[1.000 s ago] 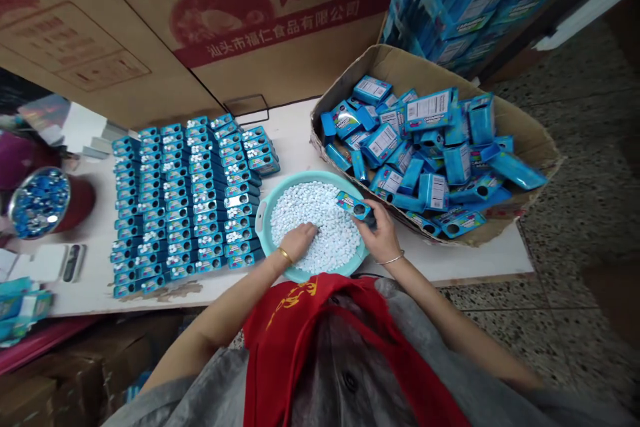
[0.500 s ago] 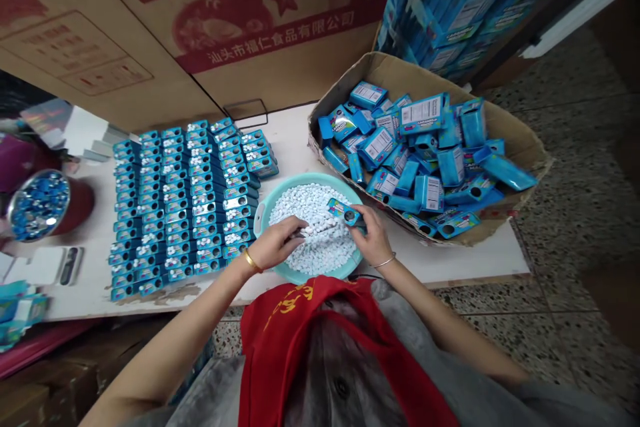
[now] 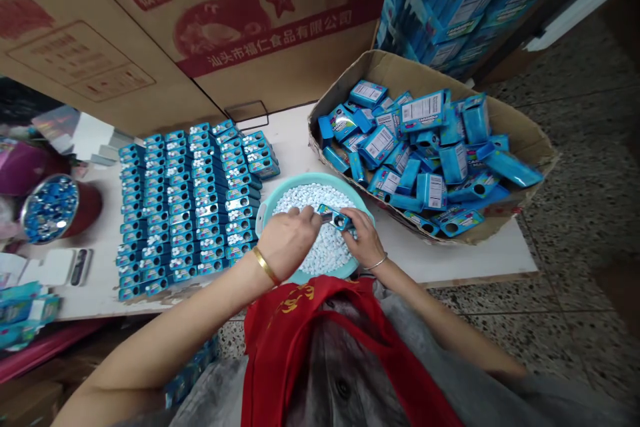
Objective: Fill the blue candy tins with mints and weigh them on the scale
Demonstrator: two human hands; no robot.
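Observation:
My right hand grips a small blue candy box, its top with a round hole turned up. Over the same box, my left hand is closed with its fingertips at the hole. A narrow greyish edge shows between the fingers and the box, but what it belongs to is mostly hidden. Both hands are above a turquoise basin filled with small white candies. To the left stand several rows of blue boxes with holes facing up, many with white candies showing on top.
An open cardboard carton heaped with blue boxes is at the right. Large printed cartons line the back. A red container of shiny blue pieces and a white block lie at the left. Wrapped blue boxes are stacked behind.
My left hand has moved right and up from the candies to the top of the box. My right hand has brought the box slightly left and tilted it.

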